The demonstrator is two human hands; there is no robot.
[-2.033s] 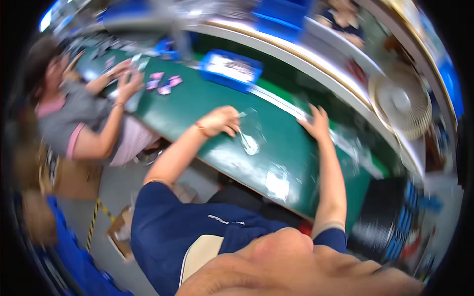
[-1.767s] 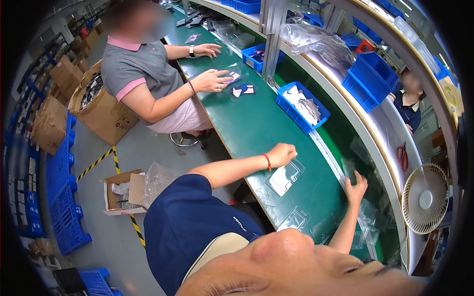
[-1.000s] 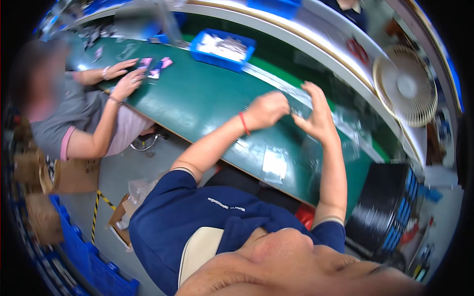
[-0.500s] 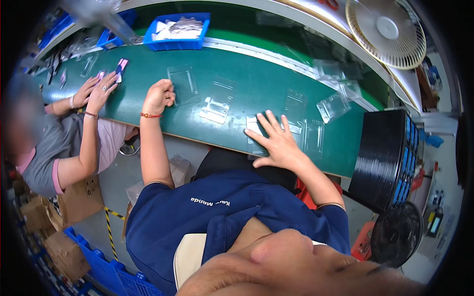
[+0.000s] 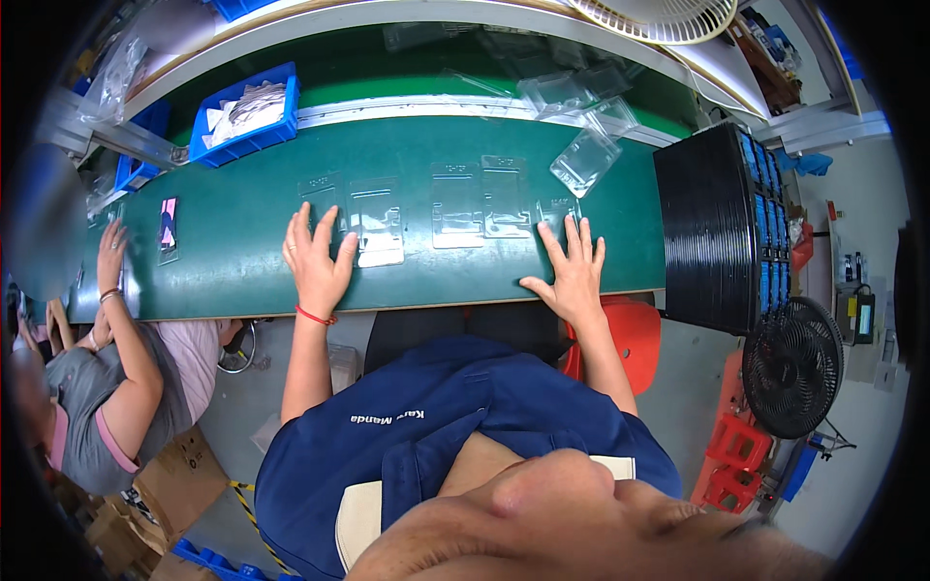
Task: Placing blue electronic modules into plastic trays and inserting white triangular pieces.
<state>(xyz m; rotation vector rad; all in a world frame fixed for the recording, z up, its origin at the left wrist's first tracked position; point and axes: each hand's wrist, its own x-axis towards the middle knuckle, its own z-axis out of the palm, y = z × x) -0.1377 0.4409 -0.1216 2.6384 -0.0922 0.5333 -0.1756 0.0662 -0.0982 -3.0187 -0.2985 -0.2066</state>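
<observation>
The head view looks down from the wearer's head, facing the green table (image 5: 417, 286) across the middle of the frame; the navy shirt (image 5: 542, 373) is very near at lower centre, the left hand (image 5: 320, 261) and right hand (image 5: 572, 271) farther off, either side of the middle; the fisheye spans wide, bending the shelf edge (image 5: 387, 14) along the top.

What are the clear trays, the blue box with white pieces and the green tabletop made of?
Clear trays: probably thin, glossy plastic; green shows through. Blue box: likely hard, smooth plastic; its walls stand straight. Tabletop: maybe rubber or plastic, smooth, softly reflecting light.
</observation>
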